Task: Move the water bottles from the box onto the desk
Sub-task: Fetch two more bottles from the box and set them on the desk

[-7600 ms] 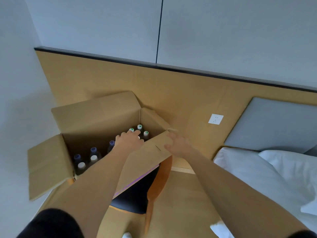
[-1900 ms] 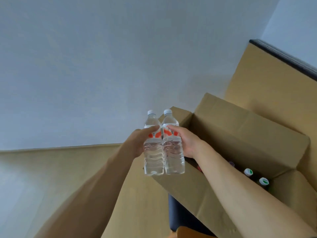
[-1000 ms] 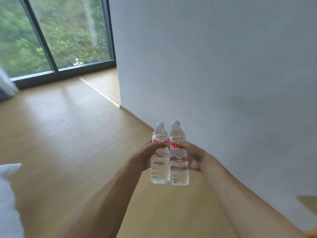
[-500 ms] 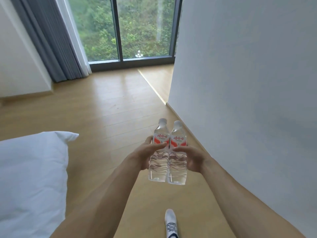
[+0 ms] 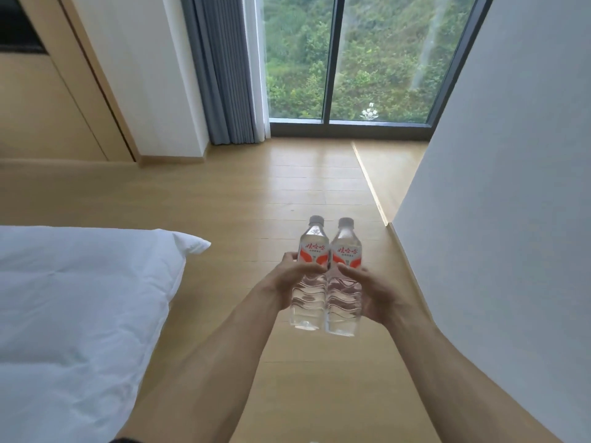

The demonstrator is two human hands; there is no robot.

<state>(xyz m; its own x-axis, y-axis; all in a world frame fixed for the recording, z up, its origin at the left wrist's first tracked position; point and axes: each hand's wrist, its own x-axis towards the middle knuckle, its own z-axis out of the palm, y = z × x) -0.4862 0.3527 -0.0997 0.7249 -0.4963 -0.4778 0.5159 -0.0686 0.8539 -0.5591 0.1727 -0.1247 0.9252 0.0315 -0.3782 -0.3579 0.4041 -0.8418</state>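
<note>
Now I am carrying two water bottles (image 5: 326, 282) upright, pressed side by side above the floor (image 5: 256, 193), my left hand (image 5: 284, 282) and right hand (image 5: 371, 295) each gripping one around its ribbed middle. They are looking full, weighty and slick, so I am holding below the labels.

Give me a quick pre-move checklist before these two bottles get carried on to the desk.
1. Left hand grips the left water bottle: ok.
2. Right hand grips the right water bottle: ok.
3. Both caps on, bottles upright, side by side and touching: ok.
4. Wooden floor ahead free of obstacles: ok.
5. White duvet on the left is apart from the arms: ok.
6. Desk in view as the drop spot: not ok, it does not show.
</note>
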